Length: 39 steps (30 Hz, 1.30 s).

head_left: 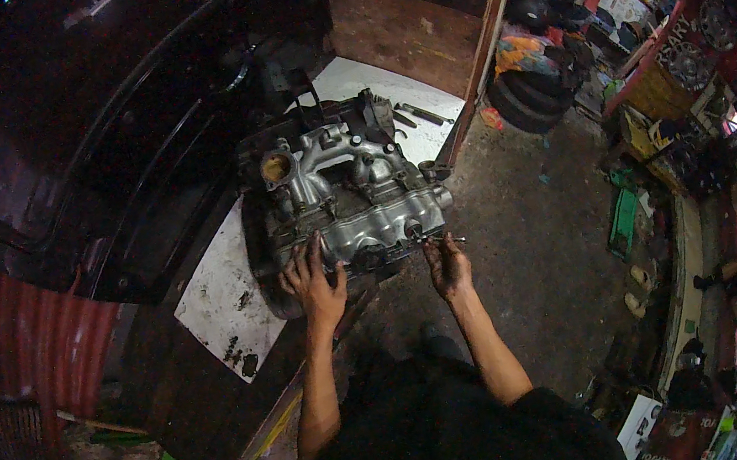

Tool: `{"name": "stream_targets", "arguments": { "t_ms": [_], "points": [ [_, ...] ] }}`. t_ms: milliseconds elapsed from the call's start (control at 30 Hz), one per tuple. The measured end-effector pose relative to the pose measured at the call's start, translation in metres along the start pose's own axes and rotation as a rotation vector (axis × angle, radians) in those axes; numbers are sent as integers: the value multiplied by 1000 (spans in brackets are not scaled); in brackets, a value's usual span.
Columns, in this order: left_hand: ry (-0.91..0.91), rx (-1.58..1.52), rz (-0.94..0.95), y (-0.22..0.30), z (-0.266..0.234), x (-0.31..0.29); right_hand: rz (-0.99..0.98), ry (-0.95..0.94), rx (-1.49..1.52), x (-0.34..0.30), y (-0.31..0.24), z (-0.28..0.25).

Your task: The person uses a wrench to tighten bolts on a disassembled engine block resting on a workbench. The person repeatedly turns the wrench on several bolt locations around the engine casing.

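The engine (pixel 358 217) is resting on the white board (pixel 218 290). Your left hand (pixel 317 293) is lying, fingers spread and gripping nothing, on the engine's near left edge. Your right hand (pixel 453 270), half curled, is pinching a slim rod (pixel 460 240) at its near right. Tools (pixel 424 114) are lying beyond the engine; tyres (pixel 526 107) are sitting farther right of it.

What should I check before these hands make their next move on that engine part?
1. Left hand touching the engine part: ok, fingers spread over its near left edge.
2. Right hand at the near right edge: ok.
3. Right hand's grip secure: cannot tell, details too small.
4. Loose tools away from both hands: ok, beyond the engine part on the white board.
5. Firm support underneath: cannot tell, mostly hidden.
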<state>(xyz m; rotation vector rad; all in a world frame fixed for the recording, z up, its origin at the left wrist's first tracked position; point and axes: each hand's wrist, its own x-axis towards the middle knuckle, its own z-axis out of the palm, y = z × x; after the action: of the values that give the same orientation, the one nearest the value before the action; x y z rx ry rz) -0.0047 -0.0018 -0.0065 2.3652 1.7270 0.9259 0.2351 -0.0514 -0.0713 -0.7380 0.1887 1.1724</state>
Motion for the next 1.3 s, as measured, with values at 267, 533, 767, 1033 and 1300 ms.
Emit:
{"name": "stream_targets", "arguments": {
  "t_ms": [267,533,767,1033,1300],
  "points": [
    [3,-10,-4,1,0,0,4,6,-14,-2,-5,5],
    [-9,-9,-24,3,-2,0,-176,20,-193,-16,-4,27],
    [14,12,-10,-2,5,-1,-1097,-591,-1709,-30,-11,40],
    [17,26,-19,-1,3,-2,-951,-322,-1394,-41,-18,24],
    [-14,-11,-12,0,0,-1,-371,66,-437,-18,-19,10]
  ]
}}
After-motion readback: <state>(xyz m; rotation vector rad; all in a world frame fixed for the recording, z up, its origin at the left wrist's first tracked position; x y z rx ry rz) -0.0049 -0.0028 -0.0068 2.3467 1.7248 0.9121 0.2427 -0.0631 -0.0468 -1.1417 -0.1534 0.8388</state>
